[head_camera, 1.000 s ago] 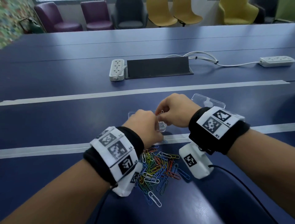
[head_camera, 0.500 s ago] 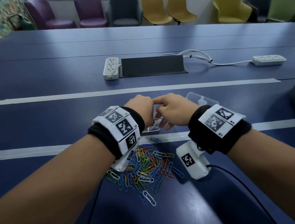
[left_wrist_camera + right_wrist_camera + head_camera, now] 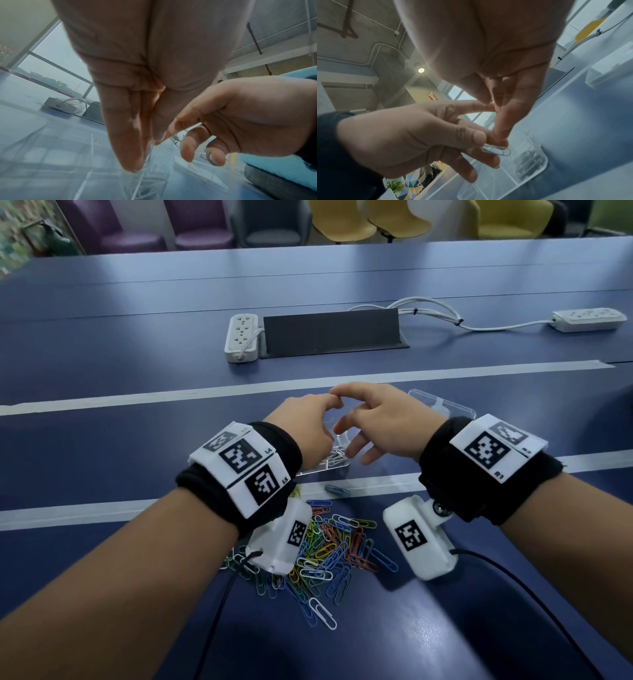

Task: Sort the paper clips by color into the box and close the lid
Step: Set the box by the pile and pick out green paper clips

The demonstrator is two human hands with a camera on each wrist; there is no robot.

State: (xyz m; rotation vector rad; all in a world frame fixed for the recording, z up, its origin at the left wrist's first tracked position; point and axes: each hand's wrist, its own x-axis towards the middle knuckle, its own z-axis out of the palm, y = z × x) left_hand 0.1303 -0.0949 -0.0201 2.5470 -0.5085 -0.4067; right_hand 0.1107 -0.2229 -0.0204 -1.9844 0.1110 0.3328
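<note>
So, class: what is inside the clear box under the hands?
White clips lie in one near compartment of the box. The left hand and right hand cover the other compartments, so their contents cannot be seen.

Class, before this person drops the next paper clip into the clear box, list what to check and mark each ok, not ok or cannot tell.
1. Clip in hand: ok, left hand pinches a pale clip.
2. Right hand clear of it: not ok, a finger touches at the pinch.
3. Box open: ok, lid lies beside it.
4. Matching compartment: ok, pale clips lie in the near one.
5. Pile sorted: not ok, many colours remain.
</note>
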